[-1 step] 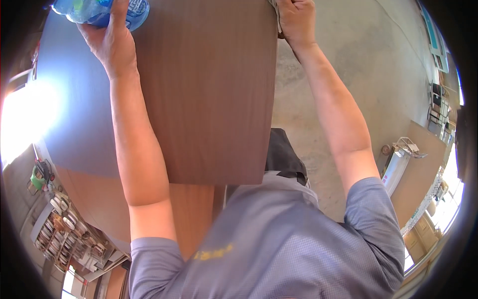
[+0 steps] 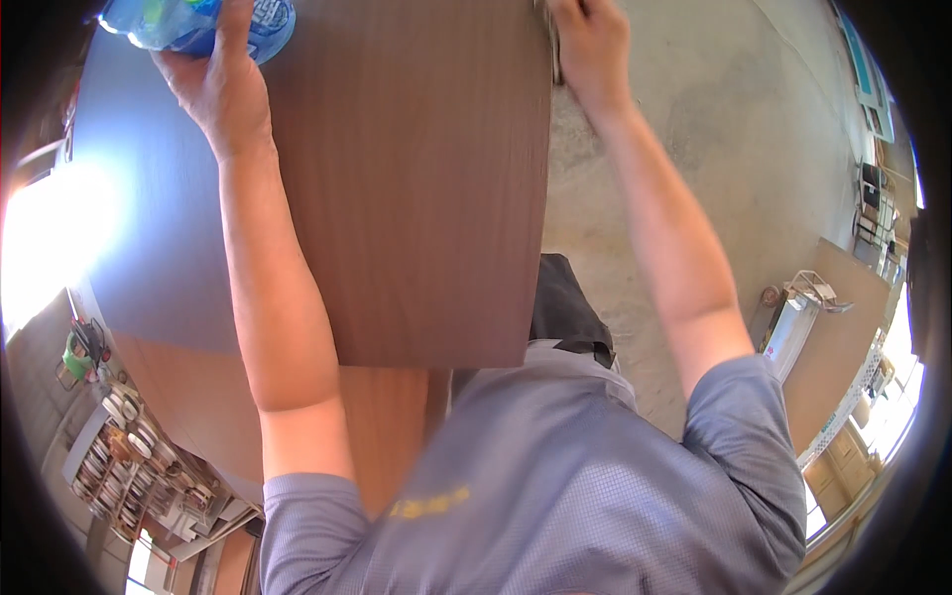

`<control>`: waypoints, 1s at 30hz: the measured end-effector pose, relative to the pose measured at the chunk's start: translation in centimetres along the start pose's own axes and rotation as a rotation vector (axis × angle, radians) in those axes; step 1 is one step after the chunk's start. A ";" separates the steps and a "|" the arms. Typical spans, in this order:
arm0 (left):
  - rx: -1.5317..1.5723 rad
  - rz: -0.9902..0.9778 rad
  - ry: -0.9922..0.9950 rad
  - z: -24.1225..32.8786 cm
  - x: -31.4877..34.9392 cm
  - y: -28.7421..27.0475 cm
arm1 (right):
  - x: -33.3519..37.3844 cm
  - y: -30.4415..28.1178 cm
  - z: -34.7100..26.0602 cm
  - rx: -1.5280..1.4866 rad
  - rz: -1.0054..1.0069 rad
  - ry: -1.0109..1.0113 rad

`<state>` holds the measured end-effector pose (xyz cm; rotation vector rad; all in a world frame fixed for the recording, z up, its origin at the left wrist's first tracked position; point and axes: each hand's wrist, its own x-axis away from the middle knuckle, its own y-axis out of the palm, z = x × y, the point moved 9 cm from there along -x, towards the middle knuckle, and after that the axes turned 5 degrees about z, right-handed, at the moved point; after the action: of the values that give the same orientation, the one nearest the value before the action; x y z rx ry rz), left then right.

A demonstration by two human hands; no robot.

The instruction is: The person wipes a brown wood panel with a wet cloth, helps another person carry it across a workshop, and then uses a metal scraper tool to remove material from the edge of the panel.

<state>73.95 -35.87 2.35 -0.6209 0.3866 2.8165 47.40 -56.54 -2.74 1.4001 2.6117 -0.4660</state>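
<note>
Blue plastic bottle: at the upper left, inside the grip of the left hand (image 2: 228,99); the bottle (image 2: 174,28) is above the panel's far left part, cut off by the upper rim of the view.
Left grip: closed around the bottle, thumb laid across it, the other fingers hidden.
Right grip: the right hand (image 2: 595,50) is curled beside the panel's right edge, next to a thin greyish item (image 2: 553,45); blur and the cut-off hide whether it has hold of it.
Brown wood-grain panel: the panel (image 2: 426,198) spans between both hands, glare on its left side.
Lower panel: a lighter one (image 2: 188,397) shows beyond its near edge.
In the way: the left forearm crosses above the panel, covering part of it.
Right side: concrete floor (image 2: 684,178); farther off, a leaning brown board (image 2: 853,317).
Lower left: a cluttered rack (image 2: 129,456) and a green object (image 2: 75,357).
</note>
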 end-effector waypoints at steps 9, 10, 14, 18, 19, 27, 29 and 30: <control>-0.071 0.060 -0.049 0.0 0.4 -0.3 | -3.4 0.5 3.2 -0.016 -0.022 0.178; -0.072 0.053 -0.050 -0.1 0.3 -0.1 | -2.4 0.3 2.7 -0.040 -0.019 0.138; -0.135 0.099 -0.057 0.1 0.5 -1.9 | 7.4 0.1 -0.8 -0.133 -0.033 -0.075; -0.105 0.071 -0.057 -0.4 0.0 -1.8 | 2.6 0.6 1.9 -0.085 -0.130 0.081; -0.101 0.067 -0.052 -0.5 0.0 -1.4 | -1.6 1.1 2.8 0.118 -0.158 0.133; -0.060 0.052 -0.029 -0.1 0.0 -1.8 | 9.6 0.1 -1.0 -0.276 -0.044 -0.073; -0.048 0.037 -0.035 -0.2 0.0 -1.5 | 5.5 0.8 -0.2 -0.332 -0.133 -0.137; -0.045 0.039 -0.031 -0.1 -0.2 -1.5 | 0.7 1.3 1.5 -0.202 -0.074 0.021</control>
<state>74.58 -34.50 2.00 -0.5847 0.3337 2.8757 48.06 -55.87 -4.58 1.2552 2.6473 -0.1896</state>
